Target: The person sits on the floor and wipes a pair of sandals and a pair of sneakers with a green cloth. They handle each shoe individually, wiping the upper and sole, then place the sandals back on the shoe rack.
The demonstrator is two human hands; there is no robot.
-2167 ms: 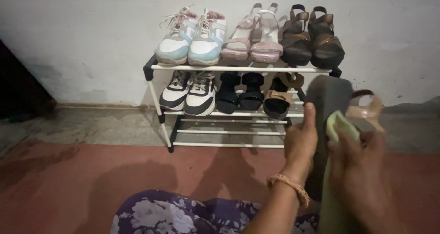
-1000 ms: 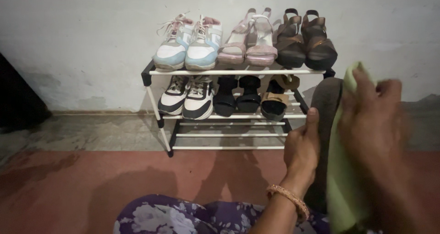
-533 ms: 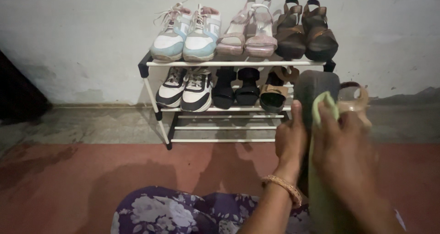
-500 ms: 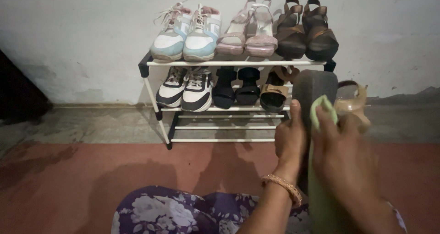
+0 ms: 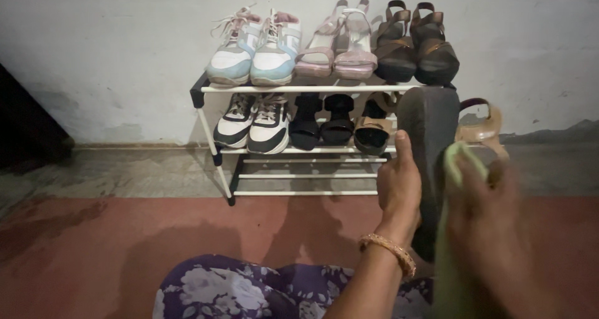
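Observation:
My left hand point(image 5: 399, 191), a gold bangle at its wrist, grips a tan wedge sandal point(image 5: 433, 132) held upright with its dark grey sole facing me. The tan straps point(image 5: 480, 127) show to the right of the sole. My right hand point(image 5: 483, 222), blurred, presses a light green cloth point(image 5: 452, 256) against the lower part of the sole. The cloth hangs down below the hand. Both hands are at the lower right, in front of the shoe rack's right end.
A white-railed shoe rack point(image 5: 312, 89) stands against the grey wall. Its top shelf carries pale sneakers point(image 5: 256, 50), pink sandals point(image 5: 340, 47) and brown sandals point(image 5: 421, 44). The middle shelf has black-and-white sneakers point(image 5: 253, 127), black sandals point(image 5: 321, 122) and one tan wedge point(image 5: 373, 132). Purple floral fabric point(image 5: 249, 291) covers my lap over the red floor point(image 5: 112, 231).
My right hand with the green cloth swept up to the sole's top, then back down; it is now lower on the sole. My left hand keeps its grip on the sandal.

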